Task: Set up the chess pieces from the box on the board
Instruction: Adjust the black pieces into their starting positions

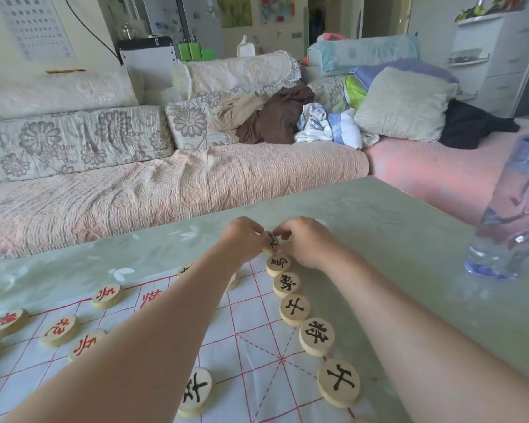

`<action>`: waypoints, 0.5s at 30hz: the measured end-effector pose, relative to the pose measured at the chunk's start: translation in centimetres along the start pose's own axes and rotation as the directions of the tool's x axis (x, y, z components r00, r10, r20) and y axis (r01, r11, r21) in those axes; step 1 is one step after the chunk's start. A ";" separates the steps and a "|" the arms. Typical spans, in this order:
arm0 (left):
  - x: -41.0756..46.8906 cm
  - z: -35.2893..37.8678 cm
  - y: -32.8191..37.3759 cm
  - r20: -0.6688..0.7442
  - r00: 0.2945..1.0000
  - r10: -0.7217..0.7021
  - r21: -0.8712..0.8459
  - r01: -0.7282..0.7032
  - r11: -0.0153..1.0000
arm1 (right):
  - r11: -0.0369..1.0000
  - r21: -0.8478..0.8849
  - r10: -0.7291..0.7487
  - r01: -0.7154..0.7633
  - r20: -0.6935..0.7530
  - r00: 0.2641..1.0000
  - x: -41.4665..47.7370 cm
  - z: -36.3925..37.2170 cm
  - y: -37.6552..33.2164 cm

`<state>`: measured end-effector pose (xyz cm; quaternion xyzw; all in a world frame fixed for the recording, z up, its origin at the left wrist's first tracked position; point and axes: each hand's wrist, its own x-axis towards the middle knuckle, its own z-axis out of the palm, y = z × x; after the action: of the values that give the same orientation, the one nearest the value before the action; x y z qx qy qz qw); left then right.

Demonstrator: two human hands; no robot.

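A white cloth board (pixel 257 340) with red grid lines lies on the pale green table (pixel 379 227). Round wooden pieces with black characters (pixel 316 336) run in a row along the board's right edge. Pieces with red characters (pixel 107 295) sit at the left. At the board's far corner, my left hand (pixel 242 236) and my right hand (pixel 306 239) both pinch one black-marked piece (pixel 271 242), tilted on its edge at the end of the row. Another black piece (pixel 196 390) lies near my left forearm. No box is in view.
A clear plastic water bottle (pixel 513 209) stands on the table at the right. Beyond the table's far edge is a sofa (pixel 165 184) with cushions and piled clothes (pixel 275 117).
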<state>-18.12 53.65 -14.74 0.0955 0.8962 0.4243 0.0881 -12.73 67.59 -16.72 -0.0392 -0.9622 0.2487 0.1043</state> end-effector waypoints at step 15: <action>-0.5 -1.4 1.2 -0.009 0.995 -0.099 -0.392 0.087 0.916 | 0.893 0.449 0.063 0.007 -0.139 0.988 0.6 -1.4 -0.9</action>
<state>-17.85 53.27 -12.87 0.0273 0.7980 0.5914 0.1126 -12.99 67.59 -14.97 -0.0465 -0.8677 0.4615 0.1788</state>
